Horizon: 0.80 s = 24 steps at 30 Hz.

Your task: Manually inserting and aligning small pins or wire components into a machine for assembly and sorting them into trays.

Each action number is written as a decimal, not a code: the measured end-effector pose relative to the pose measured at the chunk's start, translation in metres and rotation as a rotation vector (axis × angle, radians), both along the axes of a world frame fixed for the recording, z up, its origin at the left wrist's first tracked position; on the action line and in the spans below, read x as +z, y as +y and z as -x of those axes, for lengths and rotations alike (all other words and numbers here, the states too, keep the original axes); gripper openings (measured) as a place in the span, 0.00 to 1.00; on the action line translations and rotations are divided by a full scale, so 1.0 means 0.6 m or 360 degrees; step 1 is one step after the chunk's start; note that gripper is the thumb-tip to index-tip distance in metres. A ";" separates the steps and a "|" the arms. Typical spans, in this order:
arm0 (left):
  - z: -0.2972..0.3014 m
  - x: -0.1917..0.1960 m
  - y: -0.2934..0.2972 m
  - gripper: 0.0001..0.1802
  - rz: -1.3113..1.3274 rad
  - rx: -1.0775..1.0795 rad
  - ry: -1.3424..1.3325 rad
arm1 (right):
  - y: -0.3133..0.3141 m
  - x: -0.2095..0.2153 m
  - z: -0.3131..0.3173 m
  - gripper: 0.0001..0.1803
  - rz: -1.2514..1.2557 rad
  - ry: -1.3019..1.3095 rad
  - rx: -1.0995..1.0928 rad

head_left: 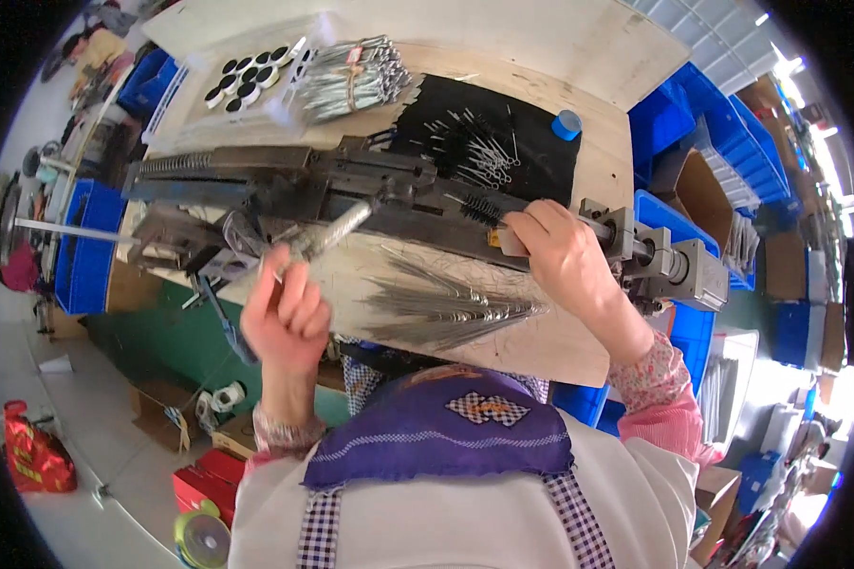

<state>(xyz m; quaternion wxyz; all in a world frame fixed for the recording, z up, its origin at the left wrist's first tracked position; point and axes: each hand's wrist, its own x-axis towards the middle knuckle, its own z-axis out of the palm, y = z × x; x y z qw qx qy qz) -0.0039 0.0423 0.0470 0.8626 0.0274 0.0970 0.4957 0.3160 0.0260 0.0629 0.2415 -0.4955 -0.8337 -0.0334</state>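
A long dark metal bench machine (351, 185) lies across the table in front of me. My right hand (565, 254) is closed at the machine's right part, with a small black-bristled wire brush (484, 209) at its fingertips. Something yellow (494, 237) shows beside those fingers. My left hand (289, 308) is raised with curled fingers, near the lower end of a silvery wrapped lever (342, 230). Whether it touches the lever, or pinches anything, is hard to make out. Between my hands a fanned bundle of thin twisted wires (446, 308) lies on the wooden tabletop.
Finished-looking wire brushes (484, 156) lie on a black cloth (550, 171) beyond the machine, near a blue cap (566, 124). A clear tray (194, 119) of black-and-white spools and a tied bundle of wire pieces (356, 81) stand at the back left. Blue bins (659, 119) flank the table.
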 end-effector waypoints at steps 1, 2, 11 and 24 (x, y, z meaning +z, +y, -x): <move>0.013 -0.019 -0.009 0.15 -0.0565 0.0018 0.0556 | 0.009 -0.002 -0.004 0.07 -0.0035 0.0066 -0.0008; 0.018 -0.029 -0.017 0.14 -0.1122 0.0043 0.1108 | 0.032 -0.003 -0.007 0.06 -0.0093 0.0022 -0.0087; -0.278 -0.047 0.112 0.13 -0.1680 -0.0862 0.2136 | 0.093 0.037 -0.074 0.07 0.0267 0.0101 0.0084; -0.156 0.021 0.087 0.11 -0.2432 0.1611 0.2669 | 0.110 -0.022 0.007 0.07 0.0056 0.0807 0.0272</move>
